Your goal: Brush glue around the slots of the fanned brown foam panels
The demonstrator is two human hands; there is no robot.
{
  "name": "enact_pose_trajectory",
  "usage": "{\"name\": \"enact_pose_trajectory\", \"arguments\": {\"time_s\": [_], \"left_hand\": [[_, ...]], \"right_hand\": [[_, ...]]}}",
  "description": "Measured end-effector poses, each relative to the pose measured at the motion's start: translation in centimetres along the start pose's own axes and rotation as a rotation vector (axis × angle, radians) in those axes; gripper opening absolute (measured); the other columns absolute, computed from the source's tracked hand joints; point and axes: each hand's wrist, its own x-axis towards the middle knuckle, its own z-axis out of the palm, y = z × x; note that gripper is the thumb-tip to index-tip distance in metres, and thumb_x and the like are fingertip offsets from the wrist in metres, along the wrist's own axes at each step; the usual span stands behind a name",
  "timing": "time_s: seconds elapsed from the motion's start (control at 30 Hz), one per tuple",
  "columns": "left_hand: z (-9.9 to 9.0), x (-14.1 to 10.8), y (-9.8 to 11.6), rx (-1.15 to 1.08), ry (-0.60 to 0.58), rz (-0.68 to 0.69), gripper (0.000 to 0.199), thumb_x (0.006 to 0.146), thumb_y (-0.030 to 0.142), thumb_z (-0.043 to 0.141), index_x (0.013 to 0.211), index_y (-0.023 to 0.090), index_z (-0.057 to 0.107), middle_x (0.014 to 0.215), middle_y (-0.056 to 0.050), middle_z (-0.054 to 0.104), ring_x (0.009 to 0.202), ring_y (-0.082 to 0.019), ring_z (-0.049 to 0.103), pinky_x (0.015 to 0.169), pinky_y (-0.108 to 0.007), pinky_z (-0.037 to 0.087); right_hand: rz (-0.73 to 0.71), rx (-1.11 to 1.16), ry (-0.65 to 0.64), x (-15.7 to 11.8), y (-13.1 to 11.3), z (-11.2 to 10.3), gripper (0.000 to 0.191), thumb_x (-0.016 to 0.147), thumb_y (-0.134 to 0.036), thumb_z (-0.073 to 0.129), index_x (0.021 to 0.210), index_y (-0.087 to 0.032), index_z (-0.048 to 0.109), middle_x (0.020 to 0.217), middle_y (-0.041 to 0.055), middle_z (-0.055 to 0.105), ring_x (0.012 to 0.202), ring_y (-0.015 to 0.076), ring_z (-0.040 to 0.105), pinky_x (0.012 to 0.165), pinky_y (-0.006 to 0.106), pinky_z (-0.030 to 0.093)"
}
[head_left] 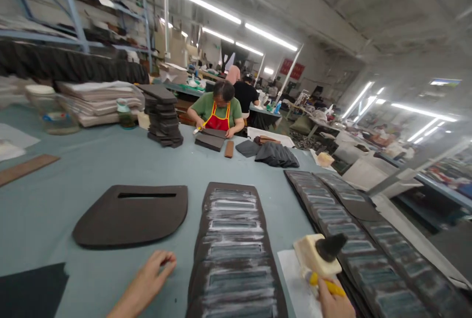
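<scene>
Just ahead, a white-streaked dark panel (233, 254)

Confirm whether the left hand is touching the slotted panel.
Apart. The head view shows the left hand just below the slotted panel, with bare table visible between its fingertips and the panel's lower edge.

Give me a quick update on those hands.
Right hand gripping yellow handle by cream block. Left hand empty, above table. White-streaked dark panel between them.
</scene>
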Motion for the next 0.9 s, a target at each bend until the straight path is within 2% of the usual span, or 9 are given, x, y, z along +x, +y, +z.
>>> {"name": "enact_pose_trajectory", "arguments": {"time_s": [0.13, 0.2, 0.3, 0.47, 0.57, 0.67, 0.73, 0.8, 0.9], "left_hand": [[1.7, 9.0, 1.3, 0.126, -0.089, 0.076, 0.021, 0.085, 0.037, 0.046, 0.088, 0.022, 0.061, 0.100, -0.005, 0.063, 0.098, -0.020, 0.057, 0.091, -0.036, 0.043], [2.9, 12.8, 2.5, 0.174, -0.119, 0.111, 0.018, 0.086, 0.031, 0.047, 0.094, 0.022, 0.060, 0.104, -0.005, 0.062, 0.102, -0.020, 0.055, 0.091, -0.035, 0.041], [4.6, 17.5, 3.5, 0.259, -0.087, 0.166, 0.020, 0.088, 0.026, 0.046, 0.102, 0.021, 0.059, 0.111, -0.007, 0.059, 0.107, -0.021, 0.052, 0.091, -0.035, 0.038], [5.6, 22.7, 3.0, 0.460, 0.024, 0.223, 0.030, 0.090, 0.018, 0.041, 0.117, 0.017, 0.054, 0.122, -0.010, 0.055, 0.114, -0.022, 0.047, 0.094, -0.036, 0.036], [5.6, 24.2, 2.6, 0.521, 0.021, 0.232, 0.031, 0.089, 0.010, 0.034, 0.108, 0.014, 0.058, 0.112, -0.012, 0.058, 0.109, -0.023, 0.049, 0.093, -0.037, 0.036], [5.7, 24.6, 2.6, 0.585, 0.031, 0.255, 0.033, 0.088, 0.007, 0.030, 0.101, 0.014, 0.059, 0.103, -0.012, 0.058, 0.101, -0.024, 0.050, 0.088, -0.038, 0.037], [5.7, 24.6, 2.6, 0.632, 0.057, 0.271, 0.033, 0.088, 0.006, 0.030, 0.102, 0.014, 0.059, 0.101, -0.012, 0.058, 0.099, -0.024, 0.051, 0.086, -0.038, 0.038], [5.8, 24.6, 2.7, 0.649, 0.073, 0.280, 0.033, 0.087, 0.005, 0.030, 0.102, 0.014, 0.059, 0.100, -0.011, 0.058, 0.098, -0.024, 0.051, 0.085, -0.038, 0.038], [5.7, 24.7, 2.7, 0.644, 0.075, 0.283, 0.032, 0.086, 0.005, 0.033, 0.101, 0.014, 0.059, 0.100, -0.011, 0.058, 0.098, -0.024, 0.050, 0.086, -0.037, 0.038]], "right_hand": [[-0.021, 0.166, -0.120, 2.2, -8.1, 9.8, 0.035, 0.069, -0.051, 0.055, 0.085, -0.021, 0.064, 0.058, -0.0006, 0.063, 0.055, 0.0194, 0.060, 0.058, 0.028, 0.045], [-0.040, 0.230, -0.181, 3.2, -12.2, 14.9, 0.034, 0.071, -0.048, 0.056, 0.087, -0.019, 0.063, 0.053, -0.0030, 0.059, 0.053, 0.0171, 0.057, 0.056, 0.026, 0.042], [-0.072, 0.306, -0.260, 4.8, -17.3, 21.6, 0.031, 0.071, -0.042, 0.057, 0.087, -0.017, 0.063, 0.050, -0.0044, 0.055, 0.049, 0.0150, 0.053, 0.053, 0.025, 0.040], [-0.097, 0.331, -0.327, 6.5, -22.7, 29.7, 0.024, 0.067, -0.035, 0.056, 0.082, -0.017, 0.063, 0.048, -0.0055, 0.052, 0.046, 0.0133, 0.049, 0.051, 0.023, 0.038], [-0.140, 0.337, -0.376, 6.5, -24.6, 33.7, 0.023, 0.067, -0.034, 0.055, 0.081, -0.018, 0.063, 0.051, -0.0055, 0.052, 0.047, 0.0123, 0.048, 0.051, 0.023, 0.037], [-0.192, 0.300, -0.427, 6.8, -24.9, 36.2, 0.022, 0.069, -0.035, 0.055, 0.079, -0.019, 0.064, 0.051, -0.0056, 0.051, 0.048, 0.0121, 0.048, 0.051, 0.023, 0.036], [-0.205, 0.244, -0.429, 7.9, -23.9, 36.4, 0.021, 0.069, -0.035, 0.055, 0.078, -0.019, 0.065, 0.050, -0.0057, 0.050, 0.049, 0.0126, 0.048, 0.052, 0.023, 0.036], [-0.214, 0.171, -0.378, 10.1, -21.9, 35.3, 0.022, 0.068, -0.037, 0.054, 0.076, -0.019, 0.065, 0.050, -0.0051, 0.051, 0.049, 0.0133, 0.048, 0.052, 0.023, 0.035], [-0.205, 0.050, -0.235, 14.3, -18.6, 32.2, 0.026, 0.068, -0.039, 0.052, 0.075, -0.018, 0.066, 0.051, -0.0033, 0.052, 0.051, 0.0150, 0.049, 0.054, 0.025, 0.035]]}}
